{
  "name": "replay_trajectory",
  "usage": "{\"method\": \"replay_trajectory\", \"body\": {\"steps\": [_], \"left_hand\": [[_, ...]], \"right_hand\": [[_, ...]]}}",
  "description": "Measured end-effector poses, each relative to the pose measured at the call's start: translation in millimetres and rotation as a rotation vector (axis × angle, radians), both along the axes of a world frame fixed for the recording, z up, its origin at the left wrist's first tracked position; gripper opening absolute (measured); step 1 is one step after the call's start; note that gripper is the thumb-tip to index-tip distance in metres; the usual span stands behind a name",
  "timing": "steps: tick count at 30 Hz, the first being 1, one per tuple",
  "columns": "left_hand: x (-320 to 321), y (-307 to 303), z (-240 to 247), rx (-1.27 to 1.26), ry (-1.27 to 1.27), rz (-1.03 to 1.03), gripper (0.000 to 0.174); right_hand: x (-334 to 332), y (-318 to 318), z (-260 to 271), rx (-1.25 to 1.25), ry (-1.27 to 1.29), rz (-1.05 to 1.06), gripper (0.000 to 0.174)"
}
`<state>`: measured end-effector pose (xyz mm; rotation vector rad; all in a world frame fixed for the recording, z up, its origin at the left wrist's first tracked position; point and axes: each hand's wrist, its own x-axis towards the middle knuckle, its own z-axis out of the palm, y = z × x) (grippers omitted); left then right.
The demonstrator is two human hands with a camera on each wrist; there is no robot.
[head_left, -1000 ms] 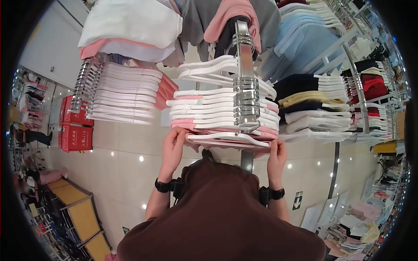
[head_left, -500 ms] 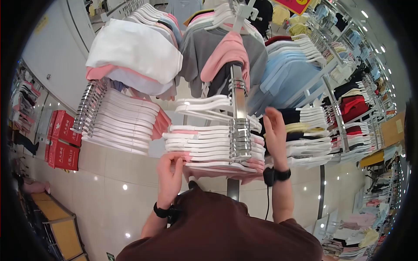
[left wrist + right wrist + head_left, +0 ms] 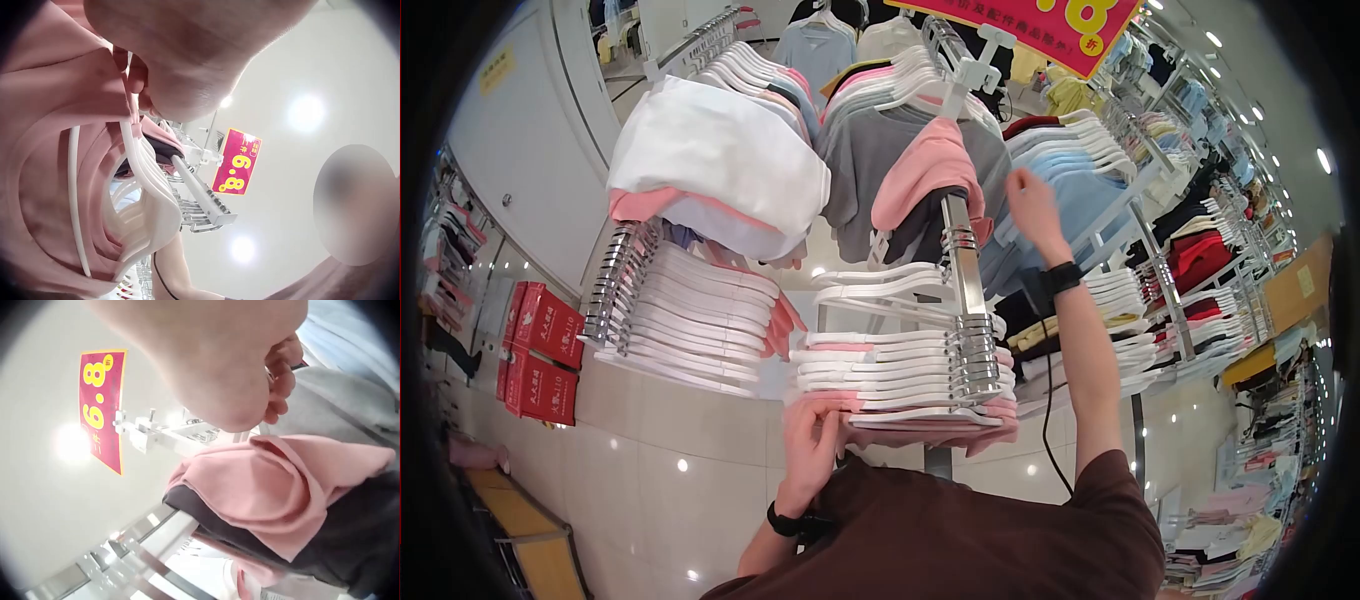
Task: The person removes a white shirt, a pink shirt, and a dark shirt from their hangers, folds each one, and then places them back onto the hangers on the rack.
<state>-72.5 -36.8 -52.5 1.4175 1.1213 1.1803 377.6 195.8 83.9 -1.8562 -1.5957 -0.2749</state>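
Observation:
At the front of the hanger row, my left hand (image 3: 808,445) pinches the shoulder of a pink garment (image 3: 940,433) hung on a white hanger. The left wrist view shows the pink fabric (image 3: 62,94) spread below my fingers, with the white hanger (image 3: 153,206) inside its neckline. My right hand (image 3: 1034,210) is raised beside a pink garment (image 3: 930,180) draped with dark cloth over the rail (image 3: 965,265). Its fingers (image 3: 284,381) are loosely bent near a grey garment (image 3: 337,400), with nothing seen held in them.
White hangers (image 3: 700,320) with clothes fill a second rail at left, under folded white clothing (image 3: 715,140). Blue shirts (image 3: 1065,200) hang at right. A red price sign (image 3: 1040,30) stands above the rail; red boxes (image 3: 540,385) sit on the floor at far left.
My right hand has left the front garment's right shoulder and moved forward and up beside the draped pink garment. The left hand stays at the front garment. The head view has tilted up.

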Motion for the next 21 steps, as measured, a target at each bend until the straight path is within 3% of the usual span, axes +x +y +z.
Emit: {"method": "replay_trajectory", "body": {"steps": [1, 3, 4, 6, 9, 11, 14, 16, 17, 19, 21], "left_hand": [[-3.2, 1.2, -9.3, 0.011, 0.045, 0.009, 0.01], [-4.6, 2.2, -12.5, 0.022, 0.085, 0.014, 0.01], [-3.3, 4.9, -8.4, 0.014, 0.034, -0.004, 0.01], [-0.7, 9.3, 0.5, 0.013, -0.019, -0.027, 0.011], [2.2, 8.6, 10.0, 0.086, 0.018, -0.044, 0.011], [1.4, 6.9, 12.1, 0.072, 0.025, -0.053, 0.01], [-2.9, 3.8, 2.8, 0.112, 0.003, -0.056, 0.01], [-8.1, 0.3, -3.4, 0.101, 0.017, -0.067, 0.01], [-10.8, -1.2, -8.3, 0.098, 0.024, -0.073, 0.01], [-15.8, -4.9, -21.9, 0.104, 0.03, -0.088, 0.01], [-17.6, -7.5, -31.9, 0.116, 0.033, -0.099, 0.012]], "right_hand": [[-3.3, -1.4, 16.2, 0.0, -0.004, 0.001, 0.025], [-9.4, -8.5, 44.0, -0.189, 0.575, 0.117, 0.035], [-12.6, -10.2, 39.6, -0.183, 0.569, 0.114, 0.035], [-29.0, -15.1, 20.0, -0.205, 0.153, 0.517, 0.053], [-54.7, -20.8, 20.2, -0.301, 0.144, 0.437, 0.067], [-48.1, -17.3, 20.9, -0.226, 0.077, 0.376, 0.059], [-18.5, 2.1, 33.3, -0.421, 0.114, 0.225, 0.047], [-14.7, 3.9, 49.4, -0.432, 0.388, 0.171, 0.036], [-16.4, 4.4, 58.3, -0.428, 0.386, 0.173, 0.036], [-20.3, -0.3, 83.3, 0.028, 0.167, 0.043, 0.031], [-59.7, -29.5, 121.0, 0.289, 0.283, 0.207, 0.029]]}}
